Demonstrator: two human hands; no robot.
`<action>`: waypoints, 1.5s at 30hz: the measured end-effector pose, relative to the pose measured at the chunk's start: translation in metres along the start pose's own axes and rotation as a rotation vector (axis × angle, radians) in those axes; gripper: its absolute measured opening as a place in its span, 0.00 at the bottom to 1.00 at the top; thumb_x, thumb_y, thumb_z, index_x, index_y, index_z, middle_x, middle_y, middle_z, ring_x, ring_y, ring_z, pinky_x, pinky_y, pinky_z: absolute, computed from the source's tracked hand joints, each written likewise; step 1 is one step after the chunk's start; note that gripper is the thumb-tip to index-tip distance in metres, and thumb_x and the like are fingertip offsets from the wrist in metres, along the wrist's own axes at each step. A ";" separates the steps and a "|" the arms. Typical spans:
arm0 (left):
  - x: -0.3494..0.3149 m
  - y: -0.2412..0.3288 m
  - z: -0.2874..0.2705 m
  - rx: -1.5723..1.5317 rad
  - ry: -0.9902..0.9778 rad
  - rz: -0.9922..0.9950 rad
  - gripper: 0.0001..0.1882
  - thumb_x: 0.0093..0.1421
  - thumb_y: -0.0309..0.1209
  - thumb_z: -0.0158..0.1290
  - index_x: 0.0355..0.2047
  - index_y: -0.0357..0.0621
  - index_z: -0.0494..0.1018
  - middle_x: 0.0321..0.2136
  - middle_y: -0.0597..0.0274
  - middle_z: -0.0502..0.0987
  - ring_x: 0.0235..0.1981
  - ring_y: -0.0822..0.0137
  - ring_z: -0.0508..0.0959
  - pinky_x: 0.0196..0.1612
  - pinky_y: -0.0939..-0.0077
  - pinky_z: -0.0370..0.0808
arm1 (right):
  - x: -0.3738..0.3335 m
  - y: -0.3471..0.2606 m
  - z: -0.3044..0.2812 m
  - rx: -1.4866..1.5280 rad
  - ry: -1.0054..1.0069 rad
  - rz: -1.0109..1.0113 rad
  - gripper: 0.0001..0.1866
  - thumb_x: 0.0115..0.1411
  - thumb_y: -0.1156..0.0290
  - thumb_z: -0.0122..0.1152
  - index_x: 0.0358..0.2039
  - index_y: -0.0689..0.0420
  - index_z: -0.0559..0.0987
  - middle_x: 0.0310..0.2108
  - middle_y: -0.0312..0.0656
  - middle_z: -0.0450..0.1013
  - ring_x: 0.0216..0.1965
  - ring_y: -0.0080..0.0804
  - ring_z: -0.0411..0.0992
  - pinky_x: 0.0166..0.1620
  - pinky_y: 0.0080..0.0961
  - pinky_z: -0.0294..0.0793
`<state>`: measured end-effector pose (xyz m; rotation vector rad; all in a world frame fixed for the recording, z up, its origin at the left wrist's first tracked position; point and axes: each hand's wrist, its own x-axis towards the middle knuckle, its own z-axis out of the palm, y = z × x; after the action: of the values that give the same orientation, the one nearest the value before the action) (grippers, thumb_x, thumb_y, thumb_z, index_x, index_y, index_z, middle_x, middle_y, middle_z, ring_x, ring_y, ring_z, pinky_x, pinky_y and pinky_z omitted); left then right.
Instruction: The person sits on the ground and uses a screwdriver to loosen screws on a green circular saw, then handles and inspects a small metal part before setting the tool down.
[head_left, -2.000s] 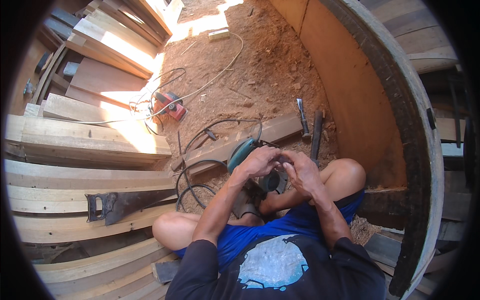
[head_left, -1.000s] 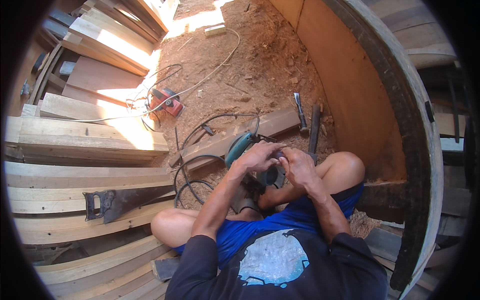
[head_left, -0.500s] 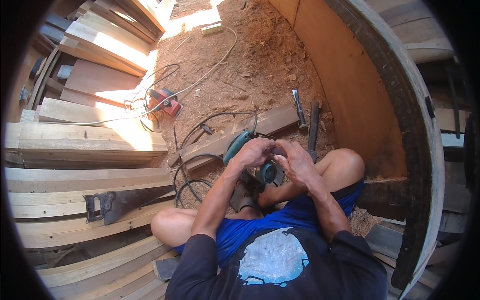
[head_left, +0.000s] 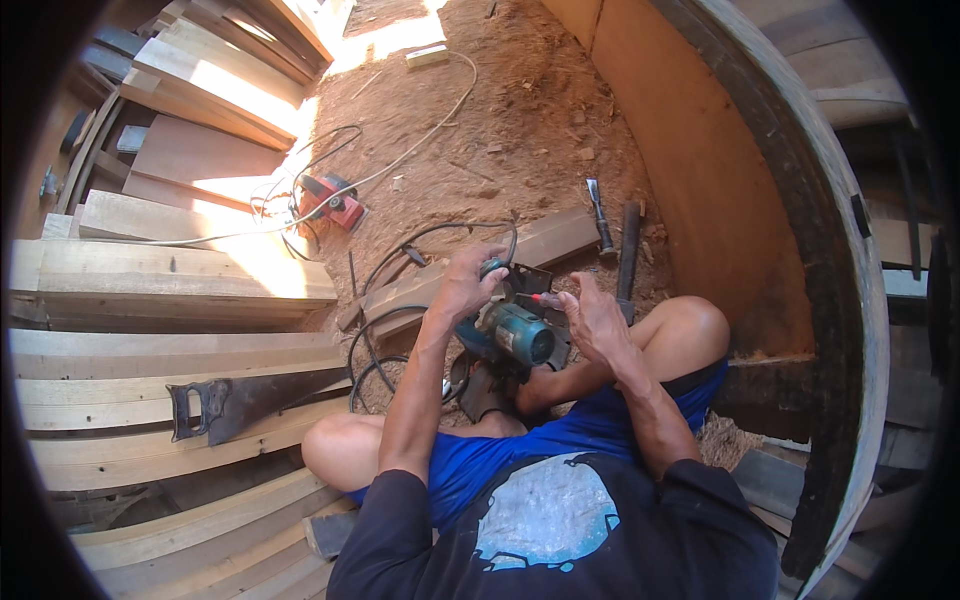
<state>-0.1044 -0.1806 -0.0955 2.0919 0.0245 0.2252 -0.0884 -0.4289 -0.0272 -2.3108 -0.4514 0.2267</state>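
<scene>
A teal power saw (head_left: 520, 334), apparently a circular saw, rests between my bent legs with its motor end toward me. My left hand (head_left: 466, 287) has its fingers curled round the saw's teal handle. Beside it on the right, my right hand (head_left: 598, 322) is closed on a screwdriver (head_left: 548, 300) with a red part and a thin shank pointing left at the saw. The fingers hide most of its grip. Whether the tip touches the saw, I cannot tell. The saw's black cord (head_left: 352, 375) loops off to the left.
Planks (head_left: 170, 275) are stacked on the left, with a handsaw (head_left: 235, 405) lying on them. A red power tool (head_left: 333, 203) sits on the shavings ahead. A chisel (head_left: 601, 215), a hammer (head_left: 629, 255) and a beam (head_left: 550, 243) lie beyond the saw. A curved wooden panel (head_left: 690, 160) rises at right.
My hands, together above the saw before, have parted. The left has moved left and up onto the handle. The screwdriver in my right hand now shows, and the motor is less covered.
</scene>
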 end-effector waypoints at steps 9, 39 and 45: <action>-0.006 -0.011 0.002 0.206 0.029 0.111 0.18 0.56 0.29 0.66 0.47 0.44 0.80 0.46 0.50 0.81 0.50 0.49 0.79 0.56 0.59 0.74 | -0.001 0.014 0.001 -0.090 -0.095 -0.304 0.13 0.57 0.79 0.58 0.44 0.58 0.79 0.39 0.59 0.72 0.42 0.61 0.74 0.46 0.48 0.74; -0.010 -0.007 0.046 0.874 -0.159 0.212 0.09 0.59 0.40 0.56 0.36 0.65 0.85 0.73 0.49 0.55 0.72 0.42 0.52 0.73 0.43 0.44 | 0.002 -0.004 -0.008 -0.193 -0.177 -0.007 0.16 0.68 0.61 0.59 0.43 0.63 0.77 0.40 0.62 0.78 0.44 0.63 0.77 0.45 0.52 0.74; -0.010 -0.002 0.047 0.807 -0.207 0.150 0.14 0.65 0.45 0.53 0.39 0.57 0.85 0.73 0.49 0.54 0.73 0.43 0.50 0.74 0.44 0.41 | -0.001 -0.004 -0.005 -0.065 -0.022 -0.200 0.12 0.67 0.64 0.59 0.43 0.60 0.77 0.43 0.63 0.77 0.46 0.61 0.76 0.46 0.52 0.73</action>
<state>-0.1056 -0.2211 -0.1221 2.9170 -0.1970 0.0893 -0.0885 -0.4301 -0.0207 -2.3086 -0.7055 0.1410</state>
